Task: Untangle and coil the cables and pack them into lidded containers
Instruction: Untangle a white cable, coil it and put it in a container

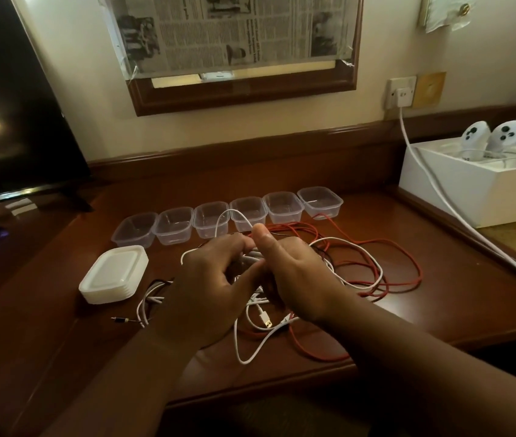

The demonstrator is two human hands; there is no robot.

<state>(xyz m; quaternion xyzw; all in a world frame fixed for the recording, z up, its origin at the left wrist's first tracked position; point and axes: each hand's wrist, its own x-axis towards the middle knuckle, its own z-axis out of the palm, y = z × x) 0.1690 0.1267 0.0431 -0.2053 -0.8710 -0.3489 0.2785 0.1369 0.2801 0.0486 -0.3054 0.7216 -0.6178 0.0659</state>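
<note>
You are at the very start of this job: the six clear containers (228,216) stand in a row behind the cable pile (297,288), each one open and with nothing in it, and the stack of lids (114,274) sits untouched to the left of the pile. The pile lies on the table (439,294) right in front of you, with a red cable (401,272) looping widest on its right side and white cables (250,348) crossing through it; a white USB plug (266,321) lies at the pile's near edge. Your left hand (206,282) and your right hand (294,275) meet over the middle of the pile, both with fingers curled round a bunch of white cable, and a white loop (230,216) rises from that grip toward the containers. I judge you are teasing one white cable free; no cable is coiled yet, so separating, coiling, packing and lidding all remain. A smaller bundle of thin cables (149,302), one ending in a jack plug, lies left of the pile, near the lids. Your hands cover the heart of the tangle, so I cannot tell how many cables there are, nor exactly which strands each hand holds.
</note>
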